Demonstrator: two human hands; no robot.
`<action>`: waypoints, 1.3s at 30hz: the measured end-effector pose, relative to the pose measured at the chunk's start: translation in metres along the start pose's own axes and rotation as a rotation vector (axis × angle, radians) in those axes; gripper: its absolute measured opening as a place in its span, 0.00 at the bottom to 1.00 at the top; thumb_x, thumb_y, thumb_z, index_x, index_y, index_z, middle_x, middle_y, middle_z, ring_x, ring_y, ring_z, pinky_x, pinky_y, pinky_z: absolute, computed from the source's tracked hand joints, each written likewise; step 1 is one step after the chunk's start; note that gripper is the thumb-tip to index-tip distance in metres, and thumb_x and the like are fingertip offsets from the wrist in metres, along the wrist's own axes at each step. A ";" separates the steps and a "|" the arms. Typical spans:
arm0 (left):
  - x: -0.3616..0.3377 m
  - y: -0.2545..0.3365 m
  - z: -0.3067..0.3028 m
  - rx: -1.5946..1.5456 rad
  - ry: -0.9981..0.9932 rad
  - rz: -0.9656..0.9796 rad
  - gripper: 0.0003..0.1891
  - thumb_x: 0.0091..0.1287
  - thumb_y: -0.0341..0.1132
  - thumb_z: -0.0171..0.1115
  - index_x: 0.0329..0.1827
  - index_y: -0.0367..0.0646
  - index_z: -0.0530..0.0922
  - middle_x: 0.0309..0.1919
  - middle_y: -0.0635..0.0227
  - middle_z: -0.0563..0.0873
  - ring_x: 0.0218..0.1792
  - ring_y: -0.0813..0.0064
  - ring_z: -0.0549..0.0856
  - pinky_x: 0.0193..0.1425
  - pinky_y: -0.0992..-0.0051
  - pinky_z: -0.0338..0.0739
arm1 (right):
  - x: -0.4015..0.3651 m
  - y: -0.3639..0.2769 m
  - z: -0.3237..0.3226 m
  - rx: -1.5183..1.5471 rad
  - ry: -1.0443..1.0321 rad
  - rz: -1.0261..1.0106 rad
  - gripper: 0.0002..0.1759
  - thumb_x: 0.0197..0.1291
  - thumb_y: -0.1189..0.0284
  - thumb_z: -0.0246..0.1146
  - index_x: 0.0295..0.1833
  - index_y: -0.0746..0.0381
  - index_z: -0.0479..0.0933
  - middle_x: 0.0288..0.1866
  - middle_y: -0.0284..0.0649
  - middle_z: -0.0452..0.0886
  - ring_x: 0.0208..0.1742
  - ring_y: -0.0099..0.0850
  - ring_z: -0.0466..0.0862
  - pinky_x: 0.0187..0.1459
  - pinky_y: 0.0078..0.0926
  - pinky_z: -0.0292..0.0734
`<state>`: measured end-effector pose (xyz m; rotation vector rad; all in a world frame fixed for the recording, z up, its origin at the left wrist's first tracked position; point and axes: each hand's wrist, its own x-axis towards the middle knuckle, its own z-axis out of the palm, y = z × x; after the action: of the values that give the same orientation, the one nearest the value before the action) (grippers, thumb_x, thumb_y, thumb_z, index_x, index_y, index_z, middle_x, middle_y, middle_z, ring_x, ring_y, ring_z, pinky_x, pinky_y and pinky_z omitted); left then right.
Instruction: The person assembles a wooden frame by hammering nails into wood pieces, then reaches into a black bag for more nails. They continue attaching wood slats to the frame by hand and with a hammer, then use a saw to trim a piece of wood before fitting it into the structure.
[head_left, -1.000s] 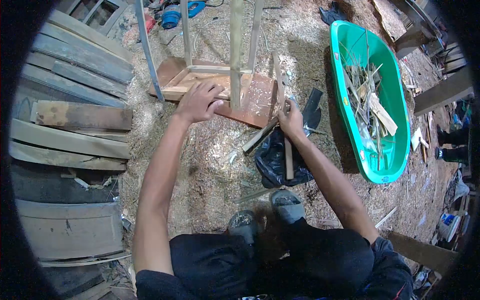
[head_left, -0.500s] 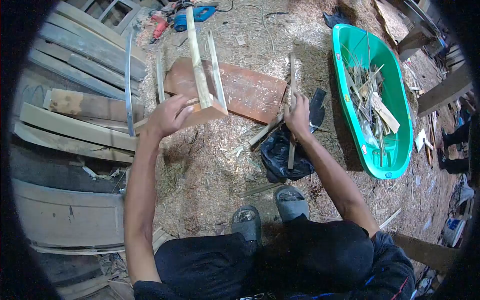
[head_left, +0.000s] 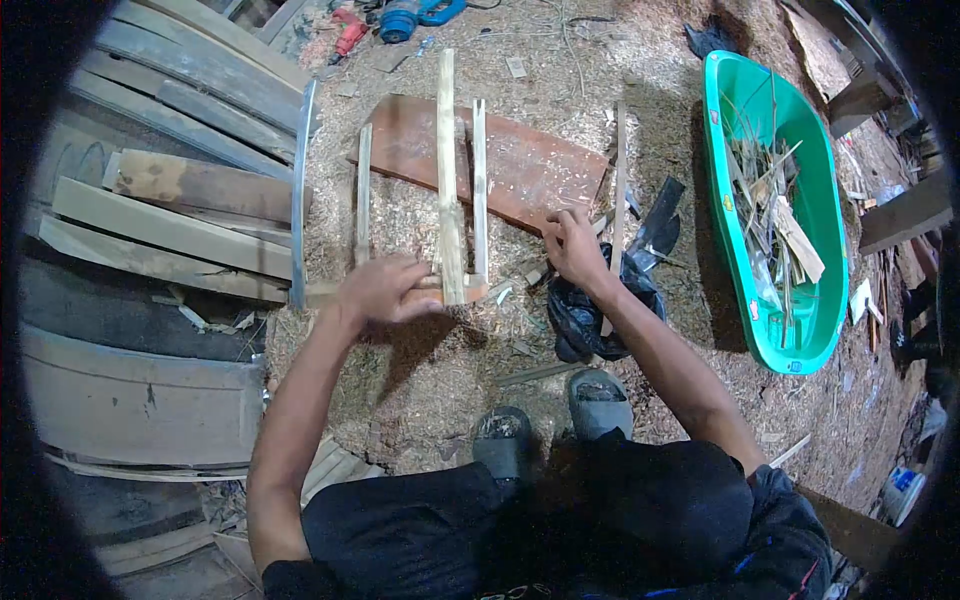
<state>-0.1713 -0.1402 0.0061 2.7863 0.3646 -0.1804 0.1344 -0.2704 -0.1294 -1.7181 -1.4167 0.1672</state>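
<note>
My left hand (head_left: 385, 295) is closed around the lower bar of a small wooden frame (head_left: 448, 170), whose several upright slats point away from me. Under and behind the frame lies a reddish-brown board (head_left: 545, 170) dusted with shavings. My right hand (head_left: 578, 250) is at the board's near edge with its fingers bent together; whether a small piece is pinched in them is hidden. Beside it are a long thin wood strip (head_left: 619, 180), a black plastic bag (head_left: 640, 300) and a dark flat piece (head_left: 660, 215).
A green plastic tub (head_left: 735, 270) with wood scraps stands at the right. Stacked planks (head_left: 180, 240) line the left side. A blue power tool (head_left: 398, 22) and a red tool (head_left: 349, 32) lie at the back. Shavings cover the floor around my sandals (head_left: 600, 402).
The frame in my left hand has come down and turned, so its slats stand straighter in view. My right hand has shifted from the thin strip towards the board's near edge, its fingers drawn together.
</note>
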 end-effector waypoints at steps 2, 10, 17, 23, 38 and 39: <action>-0.002 -0.001 0.014 -0.032 -0.040 -0.014 0.28 0.64 0.61 0.62 0.43 0.40 0.76 0.32 0.55 0.81 0.36 0.53 0.83 0.39 0.59 0.79 | 0.005 -0.002 0.001 0.009 -0.025 0.001 0.11 0.60 0.75 0.63 0.47 0.68 0.76 0.42 0.58 0.79 0.44 0.58 0.80 0.46 0.48 0.77; 0.001 0.014 0.006 0.013 -0.041 -0.028 0.35 0.55 0.68 0.66 0.34 0.38 0.74 0.28 0.51 0.81 0.34 0.49 0.84 0.39 0.57 0.78 | 0.014 -0.008 0.031 0.134 -0.224 0.126 0.11 0.61 0.71 0.61 0.42 0.69 0.77 0.32 0.62 0.81 0.38 0.59 0.83 0.41 0.51 0.78; 0.017 -0.011 0.039 -0.638 0.106 -0.354 0.31 0.69 0.64 0.51 0.39 0.38 0.76 0.43 0.54 0.83 0.45 0.55 0.83 0.46 0.56 0.78 | 0.011 -0.012 0.032 0.083 -0.294 0.151 0.14 0.61 0.67 0.61 0.37 0.70 0.78 0.32 0.62 0.82 0.38 0.59 0.83 0.44 0.51 0.77; 0.067 -0.010 0.021 -0.852 0.397 -0.768 0.40 0.76 0.65 0.20 0.53 0.41 0.76 0.45 0.56 0.83 0.46 0.62 0.84 0.46 0.64 0.80 | -0.003 0.003 0.004 -0.214 -0.508 -0.003 0.21 0.62 0.58 0.60 0.33 0.69 0.80 0.31 0.59 0.83 0.38 0.56 0.84 0.45 0.50 0.79; 0.102 0.022 -0.006 -1.653 0.591 -0.601 0.21 0.79 0.50 0.42 0.49 0.39 0.74 0.25 0.70 0.77 0.22 0.77 0.77 0.26 0.77 0.73 | -0.023 0.020 -0.013 -0.295 -0.246 -0.088 0.10 0.56 0.72 0.61 0.40 0.67 0.76 0.38 0.53 0.80 0.44 0.50 0.81 0.47 0.46 0.77; 0.100 0.030 -0.010 -1.620 0.580 -0.610 0.22 0.79 0.51 0.42 0.49 0.39 0.74 0.25 0.70 0.78 0.23 0.77 0.78 0.27 0.77 0.74 | -0.020 0.019 -0.015 -0.320 -0.189 -0.041 0.10 0.56 0.72 0.61 0.40 0.67 0.76 0.39 0.53 0.80 0.46 0.50 0.80 0.48 0.45 0.76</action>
<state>-0.0662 -0.1414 0.0078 1.0221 0.9258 0.5574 0.1503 -0.2942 -0.1414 -1.9713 -1.6879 0.0850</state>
